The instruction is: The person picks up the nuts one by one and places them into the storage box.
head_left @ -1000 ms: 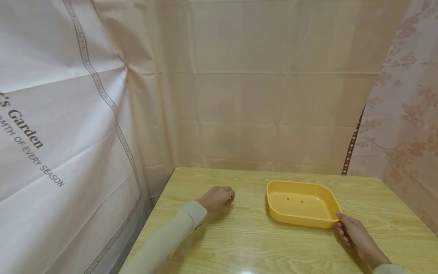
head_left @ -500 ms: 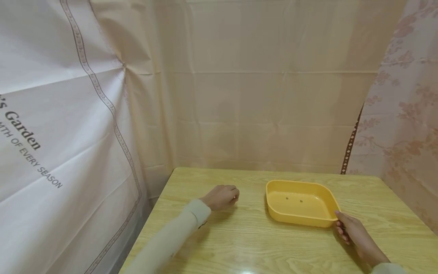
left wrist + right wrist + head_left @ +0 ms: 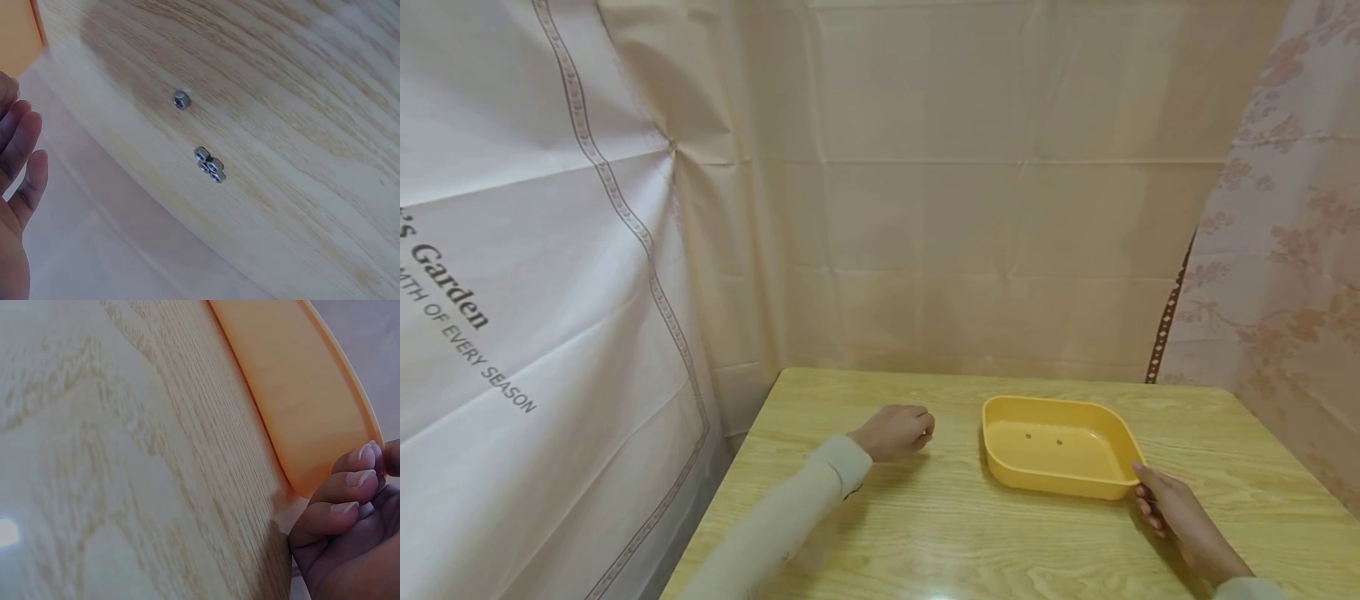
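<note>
A shallow yellow tray stands on the wooden table, right of centre. My right hand pinches its near right corner; in the right wrist view the fingers curl under the tray's rim, thumb beside them. My left hand hovers loosely curled left of the tray, holding nothing. In the left wrist view its fingers are relaxed above several small hex nuts: a cluster of three and a single nut on the table. Two small dark specks show on the tray's floor.
Pale plastic curtains hang close behind and left of the table; a floral one hangs on the right. The table's left edge drops off beside my left sleeve. Bare wood lies between my arms.
My left hand has drifted a little to the right, toward the tray. The right hand and the tray have hardly moved.
</note>
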A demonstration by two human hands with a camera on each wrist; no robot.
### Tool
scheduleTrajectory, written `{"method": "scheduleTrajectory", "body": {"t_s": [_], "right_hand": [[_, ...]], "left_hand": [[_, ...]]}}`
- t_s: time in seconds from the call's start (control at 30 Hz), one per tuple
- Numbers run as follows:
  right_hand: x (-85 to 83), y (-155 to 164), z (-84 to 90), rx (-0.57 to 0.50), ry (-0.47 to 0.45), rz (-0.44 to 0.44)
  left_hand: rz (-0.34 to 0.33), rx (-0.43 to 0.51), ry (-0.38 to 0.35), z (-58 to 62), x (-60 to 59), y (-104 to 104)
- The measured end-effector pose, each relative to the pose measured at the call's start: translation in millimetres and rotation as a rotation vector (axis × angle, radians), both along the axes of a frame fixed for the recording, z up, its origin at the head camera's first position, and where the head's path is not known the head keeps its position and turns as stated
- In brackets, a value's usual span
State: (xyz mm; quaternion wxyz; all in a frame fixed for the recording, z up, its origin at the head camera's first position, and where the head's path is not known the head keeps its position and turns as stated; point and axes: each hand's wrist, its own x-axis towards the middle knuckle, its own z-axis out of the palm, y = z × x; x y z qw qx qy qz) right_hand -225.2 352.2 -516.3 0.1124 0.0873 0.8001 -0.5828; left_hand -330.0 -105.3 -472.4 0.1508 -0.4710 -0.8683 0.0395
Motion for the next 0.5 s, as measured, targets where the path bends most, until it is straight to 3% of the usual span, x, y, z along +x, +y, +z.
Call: {"method": "scheduleTrajectory", "body": {"t_s": [0.5], "right_hand": [[0.3,-1,0.7,-0.01,-0.002,-0.015]], "left_hand": [[-0.032,-0.013,0.028,2.5,-1.1,16]]}}
